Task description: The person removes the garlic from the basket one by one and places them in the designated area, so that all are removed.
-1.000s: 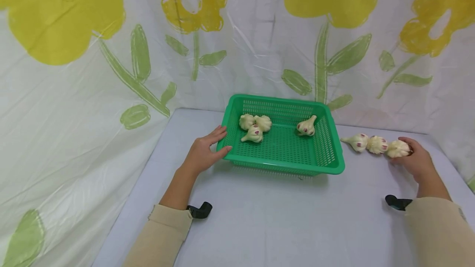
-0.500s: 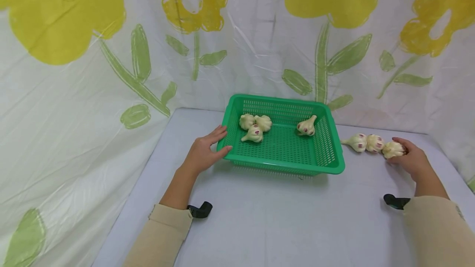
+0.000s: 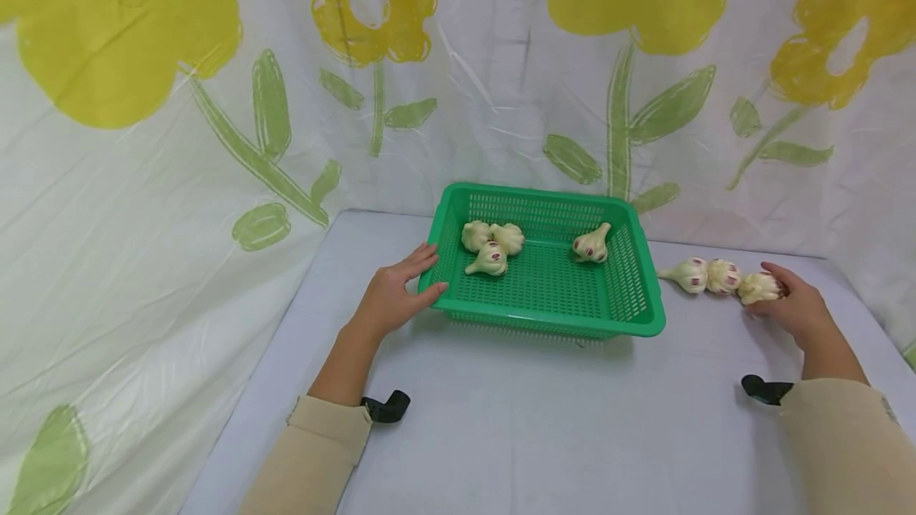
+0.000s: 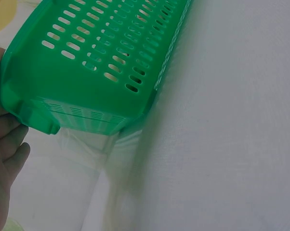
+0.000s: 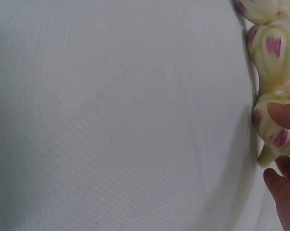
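A green plastic basket (image 3: 544, 320) stands toward the back of the table. My left hand (image 3: 392, 297) holds its left rim; in the left wrist view, several fingers (image 4: 12, 144) lie under the rim's lip. Inside are three garlic bulbs (image 3: 490, 258) grouped at the left and a single garlic bulb (image 3: 590, 245) at the right. To the basket's right, garlic bulbs lie in a row: one nearest the basket (image 3: 690, 275), a middle one (image 3: 723, 276) and an end one (image 3: 760, 288). My right hand (image 3: 796, 308) grips the end bulb between thumb and fingers.
A white cloth covers the table (image 3: 544, 427). Behind and to the left hangs a white sheet (image 3: 487, 102) printed with yellow flowers. Each wrist wears a black camera mount, one at the left sleeve (image 3: 386, 406) and one at the right (image 3: 764, 389).
My right hand has shifted slightly left with the end garlic bulb, and the middle bulb has moved a little left too. The left hand and basket have stayed put.
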`<state>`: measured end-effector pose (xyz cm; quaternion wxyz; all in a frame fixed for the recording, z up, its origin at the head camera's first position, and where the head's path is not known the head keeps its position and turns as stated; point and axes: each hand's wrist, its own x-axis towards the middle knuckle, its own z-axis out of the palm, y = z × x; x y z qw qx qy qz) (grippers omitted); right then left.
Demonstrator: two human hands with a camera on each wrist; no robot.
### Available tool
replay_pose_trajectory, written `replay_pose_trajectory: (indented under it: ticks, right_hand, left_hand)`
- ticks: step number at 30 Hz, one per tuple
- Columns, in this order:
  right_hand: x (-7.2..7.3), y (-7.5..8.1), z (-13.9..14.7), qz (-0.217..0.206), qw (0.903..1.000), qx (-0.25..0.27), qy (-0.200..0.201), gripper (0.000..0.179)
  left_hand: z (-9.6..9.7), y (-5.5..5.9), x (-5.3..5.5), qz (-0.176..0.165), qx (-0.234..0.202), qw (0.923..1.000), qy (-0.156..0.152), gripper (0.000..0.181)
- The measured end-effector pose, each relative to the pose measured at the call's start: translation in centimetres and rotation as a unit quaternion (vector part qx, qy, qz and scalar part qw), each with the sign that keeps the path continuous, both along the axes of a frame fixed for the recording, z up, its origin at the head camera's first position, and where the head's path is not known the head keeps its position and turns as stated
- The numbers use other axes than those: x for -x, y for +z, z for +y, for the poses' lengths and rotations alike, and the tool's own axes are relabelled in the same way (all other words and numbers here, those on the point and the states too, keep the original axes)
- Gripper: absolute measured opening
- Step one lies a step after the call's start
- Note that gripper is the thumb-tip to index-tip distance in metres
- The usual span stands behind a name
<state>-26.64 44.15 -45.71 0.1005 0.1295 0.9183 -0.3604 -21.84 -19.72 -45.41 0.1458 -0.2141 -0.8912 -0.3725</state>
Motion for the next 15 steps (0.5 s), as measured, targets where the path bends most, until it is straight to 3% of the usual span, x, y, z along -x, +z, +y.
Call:
replay_pose_trajectory:
  ticks: [6,11,15]
  right_hand:
    - [0.0,0.6,-0.2,-0.009,0.9998,-0.007,0.015,0.103]
    - [0.7,1.9,-0.6,-0.025,0.9939,-0.072,0.079,0.106]
    - [1.4,4.1,-1.5,-0.01,0.9842,-0.121,0.129,0.104]
  left_hand:
    - [0.0,-0.1,0.0,0.006,0.0,1.0,-0.002,0.057]
    - [0.0,-0.1,0.1,0.011,-0.001,0.9999,-0.003,0.057]
    - [0.0,-0.1,0.1,0.013,-0.001,0.9999,0.0,0.056]
